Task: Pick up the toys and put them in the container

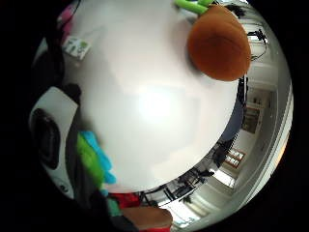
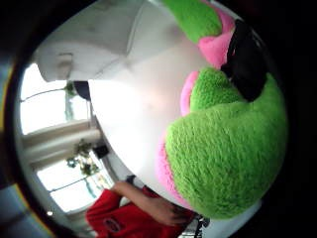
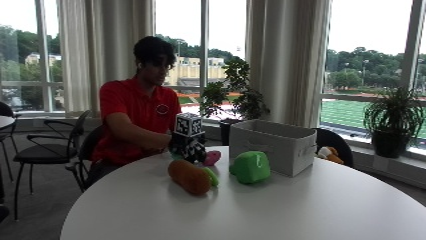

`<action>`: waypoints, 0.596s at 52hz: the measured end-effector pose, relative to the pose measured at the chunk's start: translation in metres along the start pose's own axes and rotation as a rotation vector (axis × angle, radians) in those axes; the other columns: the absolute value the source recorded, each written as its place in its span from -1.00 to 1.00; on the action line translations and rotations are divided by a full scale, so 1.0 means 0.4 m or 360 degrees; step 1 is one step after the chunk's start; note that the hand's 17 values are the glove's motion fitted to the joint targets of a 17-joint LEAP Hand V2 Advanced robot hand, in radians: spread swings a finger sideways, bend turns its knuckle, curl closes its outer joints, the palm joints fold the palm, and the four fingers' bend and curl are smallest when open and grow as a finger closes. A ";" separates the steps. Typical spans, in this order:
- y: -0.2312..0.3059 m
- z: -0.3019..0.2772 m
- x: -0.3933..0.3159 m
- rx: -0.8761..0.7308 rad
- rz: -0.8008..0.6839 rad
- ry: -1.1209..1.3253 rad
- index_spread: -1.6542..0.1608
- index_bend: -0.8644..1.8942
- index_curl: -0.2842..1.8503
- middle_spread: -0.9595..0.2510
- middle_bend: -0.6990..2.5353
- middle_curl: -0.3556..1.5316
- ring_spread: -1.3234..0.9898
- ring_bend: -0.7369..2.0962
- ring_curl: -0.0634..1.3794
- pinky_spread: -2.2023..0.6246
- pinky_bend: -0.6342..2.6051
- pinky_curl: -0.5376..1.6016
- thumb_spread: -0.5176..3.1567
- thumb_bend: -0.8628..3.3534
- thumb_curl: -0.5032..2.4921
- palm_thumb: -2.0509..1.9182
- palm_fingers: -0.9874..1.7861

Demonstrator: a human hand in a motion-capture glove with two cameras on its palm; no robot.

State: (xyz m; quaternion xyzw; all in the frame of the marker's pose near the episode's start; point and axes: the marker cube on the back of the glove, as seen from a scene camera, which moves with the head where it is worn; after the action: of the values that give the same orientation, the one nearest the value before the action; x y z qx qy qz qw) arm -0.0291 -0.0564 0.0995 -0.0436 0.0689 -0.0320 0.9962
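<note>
Three plush toys out on round white table (image 3: 299,210), all outside open-topped white fabric container (image 3: 266,145). Gloved right hand (image 3: 188,147) low at person's side of table, closed on green-and-pink plush toy (image 2: 228,148), one black finger (image 2: 245,59) curled across its pile; judged a grasp ready for lifting. Orange plush carrot (image 3: 190,176) and rounded green plush toy (image 3: 251,166) lying side by side, apart from hand, between hand and container, green one just beside container wall; short carry expected.

A green-and-pink plush toy (image 2: 228,163) lies close on the white table (image 2: 133,104); a red sleeve (image 2: 124,218) shows beyond.
</note>
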 end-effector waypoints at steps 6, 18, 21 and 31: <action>-0.029 -0.047 0.037 0.0179 0.0024 -0.0101 0.36 0.12 -0.26 0.17 -0.31 -0.52 -0.22 0.28 -0.23 0.29 0.14 -0.12 -0.23 -0.48 -0.31 0.37 0.45; -0.101 -0.218 0.127 0.0386 0.0107 -0.0069 0.38 0.22 -0.08 -0.02 0.01 -0.30 -0.23 0.36 -0.13 0.28 0.09 -0.09 -0.36 -0.49 -0.23 0.37 0.58; -0.117 -0.268 0.126 0.0414 0.0146 -0.0042 0.38 0.23 -0.05 -0.02 0.04 -0.27 -0.22 0.38 -0.12 0.27 0.09 -0.08 -0.38 -0.49 -0.21 0.36 0.57; -0.198 -0.418 0.079 0.0466 0.0193 -0.0107 0.38 0.25 0.06 0.00 0.10 -0.19 -0.22 0.41 -0.09 0.27 0.12 -0.05 -0.44 -0.49 -0.15 0.36 0.52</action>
State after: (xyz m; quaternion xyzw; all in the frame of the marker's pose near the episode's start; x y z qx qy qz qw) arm -0.0258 -0.1511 -0.0626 0.1054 0.0327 0.0201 0.9937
